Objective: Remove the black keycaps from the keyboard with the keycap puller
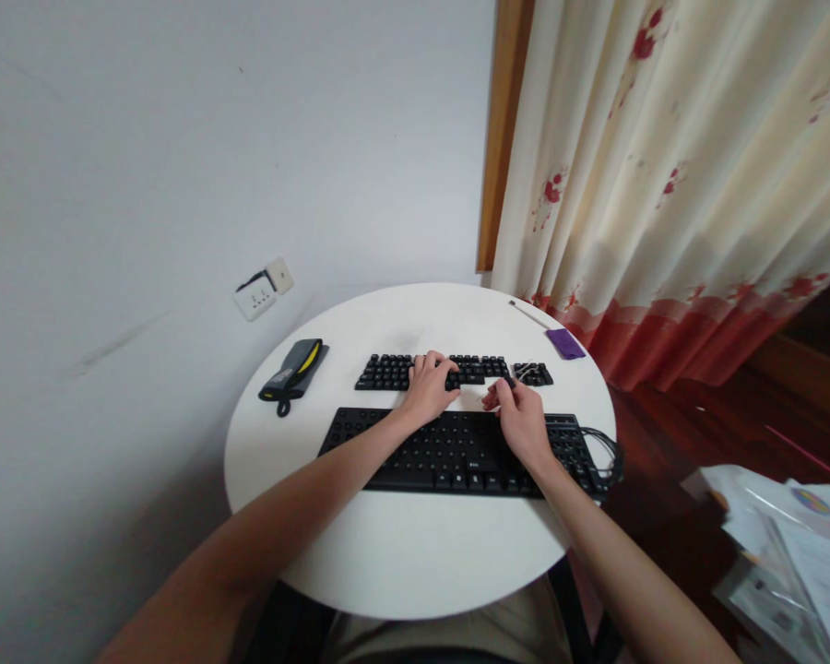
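Loose black keycaps lie in rows across the white table, with a smaller block of keycaps to their right. My left hand rests over the middle of the rows, fingers apart and fingertips on the caps. In front of the rows lies a black keyboard, partly covered by my forearms. Over its upper right part is my right hand, its thumb and fingers pinched on what looks like a small black keycap. Thin pale wire pieces lie on the small block.
A grey and black pouch with a yellow strip lies at the table's left. At the back right are a thin brush and a purple cloth. A coiled cable hangs over the right edge of the round table.
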A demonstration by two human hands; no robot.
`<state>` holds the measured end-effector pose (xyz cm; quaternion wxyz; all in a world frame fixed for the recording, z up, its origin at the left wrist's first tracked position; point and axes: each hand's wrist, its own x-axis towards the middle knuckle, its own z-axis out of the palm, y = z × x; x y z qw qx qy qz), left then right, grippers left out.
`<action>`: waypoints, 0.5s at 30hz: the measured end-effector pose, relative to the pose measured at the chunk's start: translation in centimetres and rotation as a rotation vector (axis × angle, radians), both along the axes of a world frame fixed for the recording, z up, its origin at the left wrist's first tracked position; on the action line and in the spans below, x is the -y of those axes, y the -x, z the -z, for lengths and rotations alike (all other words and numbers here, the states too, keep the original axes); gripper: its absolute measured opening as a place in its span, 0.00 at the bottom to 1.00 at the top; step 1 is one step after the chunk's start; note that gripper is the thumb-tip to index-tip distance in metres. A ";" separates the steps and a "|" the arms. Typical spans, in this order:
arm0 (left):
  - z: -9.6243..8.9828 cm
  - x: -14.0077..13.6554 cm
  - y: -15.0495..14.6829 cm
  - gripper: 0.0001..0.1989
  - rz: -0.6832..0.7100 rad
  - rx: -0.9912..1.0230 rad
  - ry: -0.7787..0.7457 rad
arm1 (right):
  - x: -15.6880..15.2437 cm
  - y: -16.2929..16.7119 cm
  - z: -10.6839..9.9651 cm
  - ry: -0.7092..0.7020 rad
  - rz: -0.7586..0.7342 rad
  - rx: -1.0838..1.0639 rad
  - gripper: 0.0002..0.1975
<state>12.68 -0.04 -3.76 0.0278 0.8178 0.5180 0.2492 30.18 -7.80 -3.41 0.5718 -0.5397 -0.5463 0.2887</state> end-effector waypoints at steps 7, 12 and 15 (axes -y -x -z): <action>-1.6 0.4 0.1 0.17 0.066 0.071 -0.002 | 0.1 0.0 -0.1 -0.007 0.015 -0.024 0.21; -4.5 3.9 -0.2 0.05 0.503 0.101 0.171 | 0.4 -0.2 -0.8 -0.099 0.134 -0.016 0.20; -4.8 6.5 -0.6 0.05 0.750 -0.004 0.259 | 0.5 -0.2 -1.1 -0.160 0.192 -0.031 0.19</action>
